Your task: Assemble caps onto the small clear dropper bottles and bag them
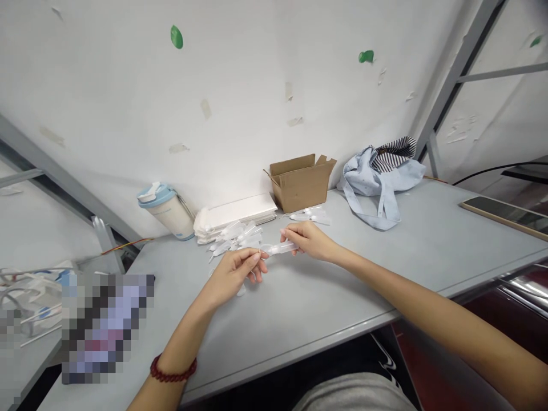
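A small clear plastic tube is held between both hands above the grey table. My left hand, with a red bead bracelet on its wrist, pinches the tube's left end. My right hand grips the right end with closed fingers. Just behind the hands lies a pile of several similar clear plastic pieces. A few more clear pieces lie in front of the open cardboard box.
A stack of white paper packets and a lidded tumbler stand by the wall. A light blue bag sits at the back right, a phone at the far right. A blurred-out item lies at the left.
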`<state>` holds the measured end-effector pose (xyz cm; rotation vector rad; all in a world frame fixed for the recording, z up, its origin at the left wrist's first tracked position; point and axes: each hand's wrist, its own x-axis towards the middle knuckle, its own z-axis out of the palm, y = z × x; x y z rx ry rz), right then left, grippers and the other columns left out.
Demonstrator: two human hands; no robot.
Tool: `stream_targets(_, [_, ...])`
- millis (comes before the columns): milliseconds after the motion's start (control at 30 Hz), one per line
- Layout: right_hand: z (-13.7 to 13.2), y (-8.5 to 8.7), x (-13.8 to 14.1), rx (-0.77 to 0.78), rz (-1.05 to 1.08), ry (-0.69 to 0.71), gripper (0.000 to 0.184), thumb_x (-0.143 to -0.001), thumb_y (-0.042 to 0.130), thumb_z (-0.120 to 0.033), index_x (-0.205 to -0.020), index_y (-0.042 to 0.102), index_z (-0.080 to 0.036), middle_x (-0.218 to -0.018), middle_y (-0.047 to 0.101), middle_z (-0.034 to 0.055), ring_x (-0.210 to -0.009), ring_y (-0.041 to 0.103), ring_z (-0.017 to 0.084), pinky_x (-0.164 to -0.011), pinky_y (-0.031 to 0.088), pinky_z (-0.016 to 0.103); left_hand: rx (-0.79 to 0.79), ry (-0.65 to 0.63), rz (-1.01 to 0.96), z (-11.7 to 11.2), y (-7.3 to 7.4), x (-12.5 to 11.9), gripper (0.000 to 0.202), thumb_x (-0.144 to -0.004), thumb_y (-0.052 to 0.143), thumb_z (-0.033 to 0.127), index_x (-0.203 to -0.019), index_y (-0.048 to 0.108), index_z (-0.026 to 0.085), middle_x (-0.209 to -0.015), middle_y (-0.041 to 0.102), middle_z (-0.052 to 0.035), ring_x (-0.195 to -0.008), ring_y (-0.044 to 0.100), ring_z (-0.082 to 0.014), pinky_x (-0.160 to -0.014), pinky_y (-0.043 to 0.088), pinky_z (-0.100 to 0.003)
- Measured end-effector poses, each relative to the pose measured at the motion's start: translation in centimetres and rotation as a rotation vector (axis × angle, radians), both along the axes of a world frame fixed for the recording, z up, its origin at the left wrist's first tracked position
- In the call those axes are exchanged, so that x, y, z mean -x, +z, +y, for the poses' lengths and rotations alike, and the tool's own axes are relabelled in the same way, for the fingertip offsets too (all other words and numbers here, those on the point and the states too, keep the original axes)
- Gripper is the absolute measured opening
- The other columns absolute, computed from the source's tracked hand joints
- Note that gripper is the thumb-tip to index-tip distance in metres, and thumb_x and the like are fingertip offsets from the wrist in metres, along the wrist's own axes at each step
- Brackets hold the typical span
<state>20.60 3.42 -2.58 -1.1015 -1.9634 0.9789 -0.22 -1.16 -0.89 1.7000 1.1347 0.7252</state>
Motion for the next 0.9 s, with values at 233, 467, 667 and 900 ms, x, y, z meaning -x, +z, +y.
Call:
stream_targets(233, [-0.1, -0.1, 0.1, 0.033, 0.030, 0.013, 0.032, -0.090, 0.038, -0.032, -0.073, 0.058, -0.015, -0.047, 0.053, -0.0030, -0.042, 0.041, 0.008, -0.046, 0.034, 0.021, 0.047, -0.014, -0.041, -0.1, 0.1, -0.1, 0.031, -0.086, 0.050, 0.039, -0.080, 0.064, 0.013, -0.067, 0.062, -0.0026, -0.056, 0.056, -0.0115, -0.059, 0.047, -0.025])
stream_targets(467, [0.0, -0.2, 0.2, 0.047, 0.054, 0.016, 0.033, -0.090, 0.037, -0.034, -0.072, 0.056, -0.015, -0.047, 0.053, -0.0029, -0.041, 0.041, 0.008, -0.046, 0.034, 0.021, 0.073, 0.001, -0.114, -0.1, -0.3, 0.0, 0.030, -0.085, 0.052, 0.040, -0.091, 0.065, 0.014, -0.074, 0.063, -0.0031, -0.059, 0.057, -0.0119, -0.059, 0.047, -0.025])
stream_targets(667, [-0.2, -0.3, 0.2, 0.011, 0.046, 0.016, 0.033, -0.091, 0.037, -0.032, -0.073, 0.057, -0.015, -0.046, 0.052, -0.0037, -0.041, 0.041, 0.008, -0.046, 0.033, 0.020, 0.097, -0.003, -0.172, -0.1, -0.6, -0.1, 0.030, -0.086, 0.052, 0.040, -0.092, 0.065, 0.013, -0.074, 0.063, -0.0028, -0.058, 0.056, -0.0111, -0.059, 0.046, -0.025])
stream_targets(900, [0.0, -0.9, 0.2, -0.175, -0.070, -0.065, 0.030, -0.093, 0.036, -0.028, -0.076, 0.057, -0.016, -0.049, 0.052, -0.0031, -0.048, 0.048, 0.010, -0.053, 0.034, 0.021, 0.129, -0.001, -0.202, 0.1, -1.0, -0.3, 0.033, -0.083, 0.055, 0.043, -0.092, 0.065, 0.012, -0.072, 0.062, -0.0026, -0.057, 0.056, -0.0112, -0.057, 0.045, -0.025])
